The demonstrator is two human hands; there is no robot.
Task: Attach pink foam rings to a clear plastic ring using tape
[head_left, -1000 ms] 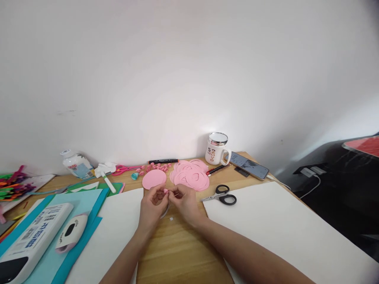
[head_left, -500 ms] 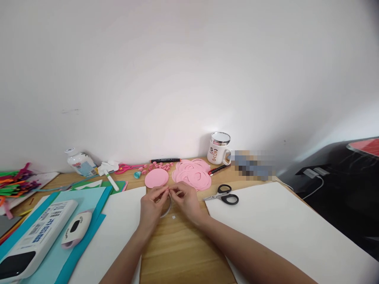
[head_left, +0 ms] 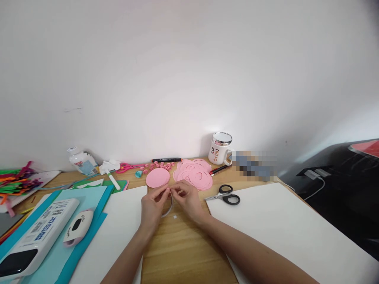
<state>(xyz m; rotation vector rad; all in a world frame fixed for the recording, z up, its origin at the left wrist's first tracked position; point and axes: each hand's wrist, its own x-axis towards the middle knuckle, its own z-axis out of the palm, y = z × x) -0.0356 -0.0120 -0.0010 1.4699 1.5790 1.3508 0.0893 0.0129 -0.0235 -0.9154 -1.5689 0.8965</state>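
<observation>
Pink piece [head_left: 169, 190], tiny, mostly hidden, exact shape unclear

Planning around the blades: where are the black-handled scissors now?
In the head view, the black-handled scissors lie right of the right hand, at the far left corner of a white sheet, in front of the white mug.

A plain white wall [head_left: 148, 79] fills the upper part of the view, marked by a faint smudge [head_left: 72, 109] at left and shaded grey toward the right, with a paler band of light near the edge. The light-brown, wood-grained surface [head_left: 183, 252] meets it, beside a dark, glossy area [head_left: 340, 201].
</observation>
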